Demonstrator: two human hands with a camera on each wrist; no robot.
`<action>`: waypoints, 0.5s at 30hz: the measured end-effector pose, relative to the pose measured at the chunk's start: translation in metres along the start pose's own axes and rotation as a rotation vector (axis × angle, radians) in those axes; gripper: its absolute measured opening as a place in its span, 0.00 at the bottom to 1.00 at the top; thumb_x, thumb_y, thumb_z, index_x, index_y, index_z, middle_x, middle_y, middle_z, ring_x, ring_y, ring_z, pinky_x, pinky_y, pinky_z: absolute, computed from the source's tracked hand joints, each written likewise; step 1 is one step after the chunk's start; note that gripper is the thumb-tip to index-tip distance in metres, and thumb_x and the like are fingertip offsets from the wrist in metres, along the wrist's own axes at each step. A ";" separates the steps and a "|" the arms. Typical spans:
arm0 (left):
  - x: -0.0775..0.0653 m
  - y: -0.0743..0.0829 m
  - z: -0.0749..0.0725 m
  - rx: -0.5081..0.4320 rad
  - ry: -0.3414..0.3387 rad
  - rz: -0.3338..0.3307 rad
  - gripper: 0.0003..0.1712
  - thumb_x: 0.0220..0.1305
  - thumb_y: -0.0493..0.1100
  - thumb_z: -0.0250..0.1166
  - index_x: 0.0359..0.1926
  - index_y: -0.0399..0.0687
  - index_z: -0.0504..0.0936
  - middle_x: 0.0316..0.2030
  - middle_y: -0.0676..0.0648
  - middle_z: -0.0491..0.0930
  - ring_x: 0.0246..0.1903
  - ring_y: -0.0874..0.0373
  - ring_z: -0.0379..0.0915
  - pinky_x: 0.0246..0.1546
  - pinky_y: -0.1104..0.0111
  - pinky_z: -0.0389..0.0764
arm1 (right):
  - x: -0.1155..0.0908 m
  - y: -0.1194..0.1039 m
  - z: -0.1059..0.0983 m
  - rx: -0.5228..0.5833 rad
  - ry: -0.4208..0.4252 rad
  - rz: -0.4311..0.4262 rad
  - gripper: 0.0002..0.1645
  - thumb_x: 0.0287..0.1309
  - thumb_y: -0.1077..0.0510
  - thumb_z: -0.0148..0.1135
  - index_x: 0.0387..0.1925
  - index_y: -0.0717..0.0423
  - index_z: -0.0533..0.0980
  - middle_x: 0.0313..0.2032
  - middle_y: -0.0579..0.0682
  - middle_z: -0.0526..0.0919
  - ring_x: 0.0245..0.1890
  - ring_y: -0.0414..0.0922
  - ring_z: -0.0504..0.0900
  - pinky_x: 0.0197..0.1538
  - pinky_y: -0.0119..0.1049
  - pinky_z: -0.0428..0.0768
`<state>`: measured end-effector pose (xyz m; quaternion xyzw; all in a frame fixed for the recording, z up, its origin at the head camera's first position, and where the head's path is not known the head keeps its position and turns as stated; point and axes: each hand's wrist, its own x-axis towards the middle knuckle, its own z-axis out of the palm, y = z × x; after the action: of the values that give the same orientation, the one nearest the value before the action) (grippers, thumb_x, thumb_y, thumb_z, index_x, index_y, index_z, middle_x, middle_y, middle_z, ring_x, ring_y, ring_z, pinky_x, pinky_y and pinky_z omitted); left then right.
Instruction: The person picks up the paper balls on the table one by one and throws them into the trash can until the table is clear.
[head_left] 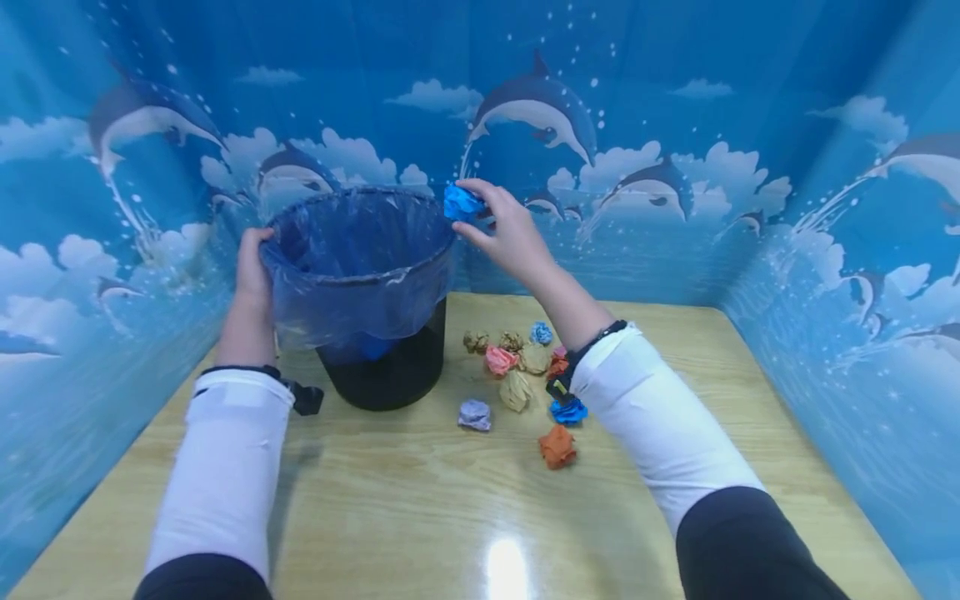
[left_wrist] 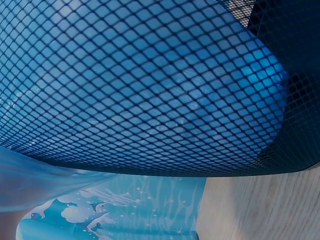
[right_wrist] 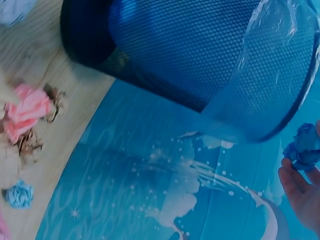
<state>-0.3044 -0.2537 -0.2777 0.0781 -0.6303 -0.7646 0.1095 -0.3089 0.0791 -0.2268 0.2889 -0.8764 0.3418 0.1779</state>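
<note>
A black mesh wastebasket (head_left: pixel 405 367) lined with a blue plastic bag (head_left: pixel 337 308) stands on the table. My left hand (head_left: pixel 255 258) grips its rim on the left side, the fingers partly hidden by the bag. At the right of the rim, slightly outside it, my right hand (head_left: pixel 510 233) pinches a crumpled blue paper ball (head_left: pixel 462 202) between thumb and fingers. The right wrist view also shows that blue ball (right_wrist: pixel 304 147) beside the bag's edge. Through the mesh (left_wrist: pixel 150 90), the left wrist view shows the blue bag hanging inside.
Several crumpled paper balls lie right of the basket, among them a pink one (head_left: pixel 501 360), a lavender one (head_left: pixel 475 415), an orange one (head_left: pixel 557 447) and a blue one (head_left: pixel 568 411). A dolphin-print curtain (head_left: pixel 645 250) surrounds the wooden table (head_left: pixel 420 508) at the back and sides.
</note>
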 end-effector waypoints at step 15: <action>0.001 -0.003 -0.003 0.022 -0.015 -0.011 0.13 0.68 0.56 0.41 0.50 0.66 0.66 0.76 0.58 0.21 0.73 0.61 0.11 0.73 0.68 0.27 | 0.028 -0.015 0.027 0.144 -0.024 0.025 0.32 0.65 0.52 0.60 0.69 0.48 0.64 0.65 0.53 0.70 0.57 0.47 0.75 0.57 0.40 0.76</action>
<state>-0.3048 -0.2560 -0.2813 0.0773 -0.6390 -0.7588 0.0996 -0.3240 0.0401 -0.2244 0.2944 -0.8551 0.4027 0.1417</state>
